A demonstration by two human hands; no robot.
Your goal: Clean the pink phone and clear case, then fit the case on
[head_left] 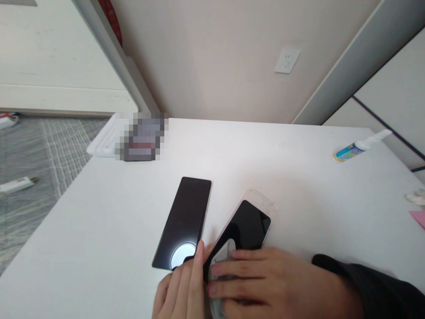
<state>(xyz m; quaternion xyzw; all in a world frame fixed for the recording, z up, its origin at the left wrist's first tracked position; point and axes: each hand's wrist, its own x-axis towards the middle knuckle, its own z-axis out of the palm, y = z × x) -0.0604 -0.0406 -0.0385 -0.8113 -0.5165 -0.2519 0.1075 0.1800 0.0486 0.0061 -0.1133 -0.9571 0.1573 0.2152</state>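
Two dark phones lie on the white table (99, 230). The left phone (186, 217) lies flat, with a round light glare near its lower end. The right phone (247, 226) rests at an angle on a clear case (262, 199) whose edge shows beyond its top. My left hand (182, 288) comes up from the bottom edge, fingers together, touching the lower ends of both phones. My right hand (262, 279), in a dark sleeve, lies flat across the lower part of the right phone, with something pale under the fingers that I cannot make out.
A small spray bottle (358, 148) lies at the far right of the table. A crumpled white wipe (415, 197) and a pink sheet (419, 218) sit at the right edge. A white tray (106, 141) and a blurred box (141, 141) stand at the back left.
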